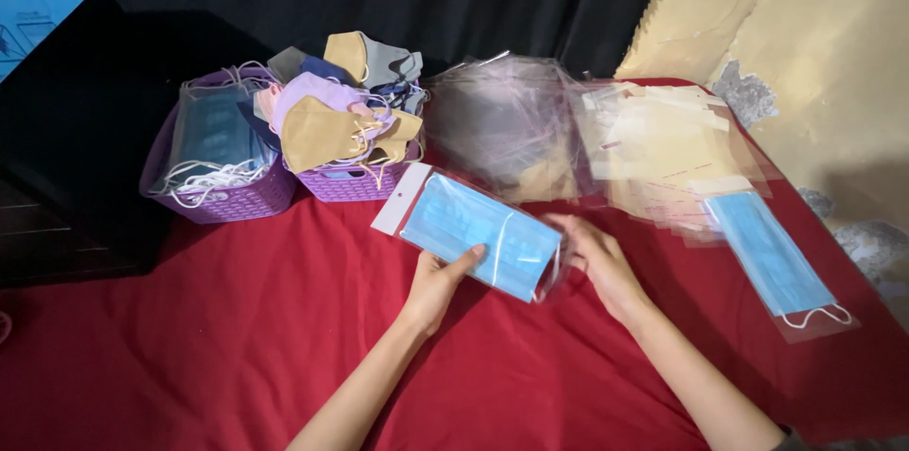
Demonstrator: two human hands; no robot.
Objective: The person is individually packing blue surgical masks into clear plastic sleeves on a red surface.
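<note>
A blue face mask inside a clear plastic sleeve (478,235) with a white header lies tilted over the red cloth (208,337). My left hand (437,282) grips its lower edge, thumb on top. Its right, open end is pinched by my right hand (597,257). A second bagged blue mask (772,257) lies apart to the right, ear loops showing at its near end.
Two purple baskets stand at the back left: one (222,195) holds blue masks with white loops, the other (350,181) is heaped with tan, lilac and grey masks. Several empty clear sleeves (578,134) are piled behind the hands. A peeling wall (814,25) rises at right.
</note>
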